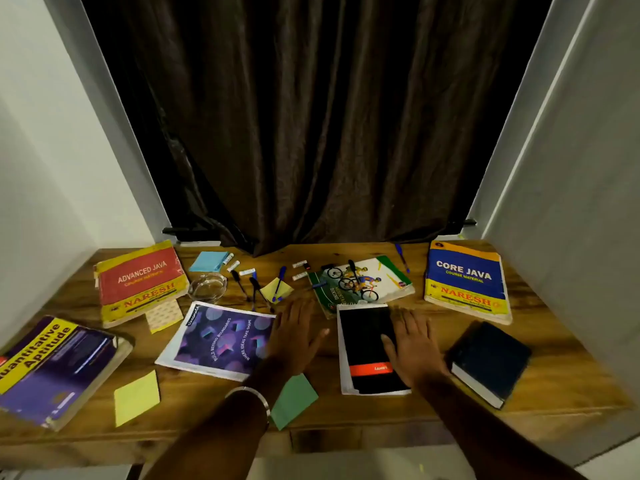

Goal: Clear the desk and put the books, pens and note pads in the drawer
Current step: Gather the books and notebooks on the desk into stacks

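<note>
Books lie spread over the wooden desk [346, 417]. A purple notebook [218, 341] sits at the middle left, and my left hand [294, 336] lies flat with its fingers straight at that notebook's right edge. My right hand [414, 344] rests flat on the right side of a black notebook with an orange band [363, 344]. A cycling notebook [367, 282] lies behind them. The red Advanced Java book [138, 282], the Quantitative Aptitude book [52, 365], the blue Core Java book [465, 278] and a dark hardback [490, 362] ring the desk. Several pens [259, 289] lie at the back centre.
A glass ashtray [207, 287] stands near the red book. Sticky note pads lie about: blue [207, 261], yellow [277, 289], light green [136, 398], green [294, 400] and a patterned one [163, 317]. A dark curtain [311, 133] hangs behind the desk, between white walls. A blue pen [401, 256] lies at the back right.
</note>
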Tool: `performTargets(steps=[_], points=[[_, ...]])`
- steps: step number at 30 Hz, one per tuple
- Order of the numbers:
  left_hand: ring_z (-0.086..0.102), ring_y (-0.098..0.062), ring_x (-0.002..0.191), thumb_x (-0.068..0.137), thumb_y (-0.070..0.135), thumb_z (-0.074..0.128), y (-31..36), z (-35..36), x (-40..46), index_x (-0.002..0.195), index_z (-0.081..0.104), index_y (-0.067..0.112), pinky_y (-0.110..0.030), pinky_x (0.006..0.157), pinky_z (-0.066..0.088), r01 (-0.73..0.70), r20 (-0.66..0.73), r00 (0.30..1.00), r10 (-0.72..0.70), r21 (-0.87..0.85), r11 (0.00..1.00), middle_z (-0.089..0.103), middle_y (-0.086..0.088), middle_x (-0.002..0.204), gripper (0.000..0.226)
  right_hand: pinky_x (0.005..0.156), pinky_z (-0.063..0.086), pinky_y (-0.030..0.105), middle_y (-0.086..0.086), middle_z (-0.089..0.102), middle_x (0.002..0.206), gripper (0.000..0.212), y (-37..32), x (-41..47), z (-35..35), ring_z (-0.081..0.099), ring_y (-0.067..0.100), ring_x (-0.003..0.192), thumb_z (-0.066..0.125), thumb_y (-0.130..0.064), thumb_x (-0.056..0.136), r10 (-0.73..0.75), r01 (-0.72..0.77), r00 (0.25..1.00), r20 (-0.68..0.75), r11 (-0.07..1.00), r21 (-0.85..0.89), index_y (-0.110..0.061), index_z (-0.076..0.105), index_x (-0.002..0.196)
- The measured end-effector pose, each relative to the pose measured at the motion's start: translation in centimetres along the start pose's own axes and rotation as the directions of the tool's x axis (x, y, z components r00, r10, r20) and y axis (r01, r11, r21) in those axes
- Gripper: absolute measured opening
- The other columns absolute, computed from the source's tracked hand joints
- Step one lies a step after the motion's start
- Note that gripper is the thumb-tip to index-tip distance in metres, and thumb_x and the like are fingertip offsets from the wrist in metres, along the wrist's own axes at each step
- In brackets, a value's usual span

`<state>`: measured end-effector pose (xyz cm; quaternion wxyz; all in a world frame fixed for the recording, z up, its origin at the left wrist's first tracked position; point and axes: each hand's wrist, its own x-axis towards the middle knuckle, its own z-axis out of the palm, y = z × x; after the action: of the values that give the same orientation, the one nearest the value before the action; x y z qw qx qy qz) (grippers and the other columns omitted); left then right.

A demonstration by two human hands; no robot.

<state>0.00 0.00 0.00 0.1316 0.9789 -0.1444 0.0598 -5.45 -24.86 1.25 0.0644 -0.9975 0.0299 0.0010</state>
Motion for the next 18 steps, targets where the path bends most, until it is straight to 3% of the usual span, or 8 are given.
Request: performTargets(steps=[3, 7, 11, 14, 18], points=[[0.022, -0.024, 0.144, 0.085, 0.07, 0.016, 0.0, 0.5, -0.2, 0.15, 0.019, 0.022, -0.042, 0.115, 0.024, 0.037, 0.023, 0.999, -0.037, -0.033, 0.999, 0.023, -0.003, 0.156, 0.08, 0.121, 0.002, 0.047, 0.006, 0.009, 0.162, 0.063, -0.3, 0.2, 0.3, 0.003, 0.025, 0.15, 0.02, -0.053, 0.1, 0.019, -0.019, 1.0, 0.003, 1.0, 0.005, -0.021, 0.012, 0.153], [0.025, -0.023, 0.143, 0.092, 0.061, 0.031, 0.2, 1.4, -0.2, 0.149, 0.02, 0.02, -0.042, 0.116, 0.027, 0.052, 0.055, 0.997, -0.048, -0.082, 0.995, 0.025, -0.004, 0.155, 0.071, 0.121, 0.003, 0.048, 0.006, 0.01, 0.162, 0.063, -0.4, 0.3, 1.3, 0.004, 0.025, 0.15, 0.02, -0.055, 0.099, 0.051, -0.05, 0.998, 0.03, 0.999, -0.012, -0.022, 0.016, 0.153], [0.041, -0.026, 0.134, 0.094, 0.056, 0.034, 0.5, 2.5, 0.1, 0.143, 0.031, 0.021, -0.04, 0.107, 0.04, 0.087, 0.142, 0.988, -0.063, -0.17, 0.982, 0.038, -0.006, 0.147, 0.06, 0.121, 0.004, 0.049, 0.008, 0.009, 0.162, 0.065, -0.5, 0.4, 1.8, 0.004, 0.026, 0.15, 0.022, -0.054, 0.099, 0.106, -0.105, 0.992, 0.068, 0.994, -0.004, -0.02, 0.012, 0.153], [0.052, -0.024, 0.121, 0.096, 0.049, 0.038, 1.0, 3.6, 0.4, 0.132, 0.045, 0.02, -0.035, 0.099, 0.044, 0.137, 0.191, 0.978, -0.084, -0.285, 0.949, 0.053, -0.004, 0.131, 0.046, 0.121, 0.005, 0.048, 0.01, 0.006, 0.162, 0.07, -0.5, 0.2, 2.1, 0.004, 0.029, 0.15, 0.024, -0.055, 0.098, 0.174, -0.178, 0.978, 0.113, 0.984, 0.022, -0.019, 0.004, 0.155], [0.058, -0.015, 0.089, 0.099, 0.039, 0.041, 2.7, 4.6, 0.7, 0.105, 0.056, 0.012, -0.021, 0.074, 0.038, 0.225, 0.257, 0.958, -0.126, -0.404, 0.887, 0.061, -0.004, 0.097, 0.032, 0.122, 0.009, 0.048, 0.012, 0.009, 0.161, 0.07, -0.4, 0.0, 2.5, 0.008, 0.03, 0.149, 0.025, -0.055, 0.098, 0.231, -0.243, 0.96, 0.161, 0.968, 0.059, -0.019, 0.006, 0.155]])
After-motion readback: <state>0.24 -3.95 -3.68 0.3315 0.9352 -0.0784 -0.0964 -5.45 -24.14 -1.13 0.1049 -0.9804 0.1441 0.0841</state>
